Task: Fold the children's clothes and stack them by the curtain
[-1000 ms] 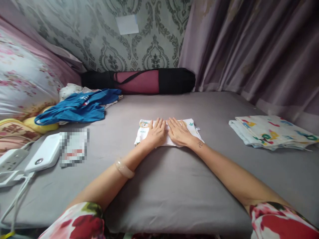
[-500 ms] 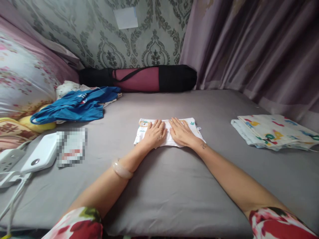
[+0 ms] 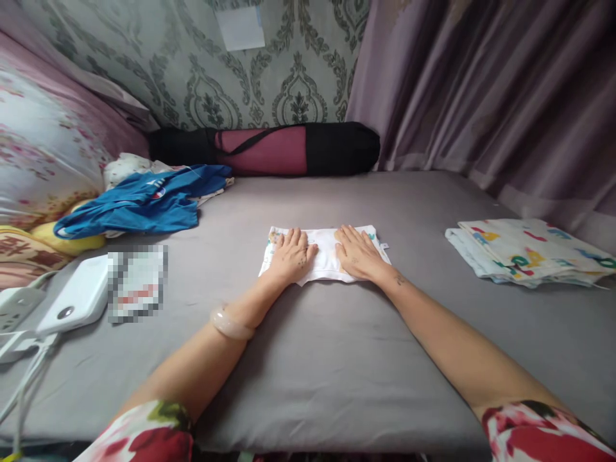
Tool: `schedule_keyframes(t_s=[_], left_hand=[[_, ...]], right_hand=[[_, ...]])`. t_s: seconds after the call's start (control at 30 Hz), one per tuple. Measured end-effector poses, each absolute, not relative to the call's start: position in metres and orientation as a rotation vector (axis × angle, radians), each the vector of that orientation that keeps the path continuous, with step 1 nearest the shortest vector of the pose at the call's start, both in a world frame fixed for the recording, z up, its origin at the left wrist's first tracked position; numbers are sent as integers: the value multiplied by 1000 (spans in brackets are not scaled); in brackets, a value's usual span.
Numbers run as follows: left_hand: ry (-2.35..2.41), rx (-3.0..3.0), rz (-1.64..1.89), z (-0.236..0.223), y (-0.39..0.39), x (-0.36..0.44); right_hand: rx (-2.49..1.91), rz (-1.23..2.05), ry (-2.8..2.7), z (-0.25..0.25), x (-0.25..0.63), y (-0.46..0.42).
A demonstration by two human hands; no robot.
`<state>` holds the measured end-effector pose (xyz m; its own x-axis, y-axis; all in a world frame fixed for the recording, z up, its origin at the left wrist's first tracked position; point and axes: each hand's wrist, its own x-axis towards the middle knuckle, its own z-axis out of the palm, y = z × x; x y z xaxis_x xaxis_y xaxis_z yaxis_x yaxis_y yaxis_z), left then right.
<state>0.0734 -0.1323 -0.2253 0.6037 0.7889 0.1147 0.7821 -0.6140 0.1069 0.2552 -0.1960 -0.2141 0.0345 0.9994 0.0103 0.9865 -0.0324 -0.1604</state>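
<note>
A white folded piece of cloth [image 3: 323, 256] with small coloured prints lies flat on the grey sheet [image 3: 327, 359], a small tag poking out at its right edge. My left hand [image 3: 291, 256] rests palm down on its left part, fingers stretched forward. On the right part lies my right hand [image 3: 360, 255], also flat with its fingers extended. Bare cloth shows between the two hands. Each palm covers some of the print, and neither hand grips anything.
Folded patterned cloths [image 3: 534, 250] are stacked at the right. Left are a blue garment [image 3: 158, 202] on a clothes pile, a white power bank [image 3: 77, 295], a power strip [image 3: 19, 308] and a blurred-out item [image 3: 139, 282]. A long black-and-maroon bag [image 3: 269, 151] lies along the wall.
My hands have slid apart over the cloth, the left one leftward and the right one rightward. More of the cloth's middle shows between them.
</note>
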Motion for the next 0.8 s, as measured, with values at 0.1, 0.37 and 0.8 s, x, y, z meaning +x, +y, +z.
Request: schedule_keyframes(t_s=[0.1, 0.37, 0.8], left_hand=[[1376, 2741, 222, -223, -133, 73], [1392, 2736, 253, -213, -139, 67], [1564, 2646, 233, -223, -121, 53]], right_hand=[[-2157, 160, -2098, -213, 255, -196], [-2139, 203, -2129, -213, 261, -195], [-2214, 152, -2052, -225, 293, -203]])
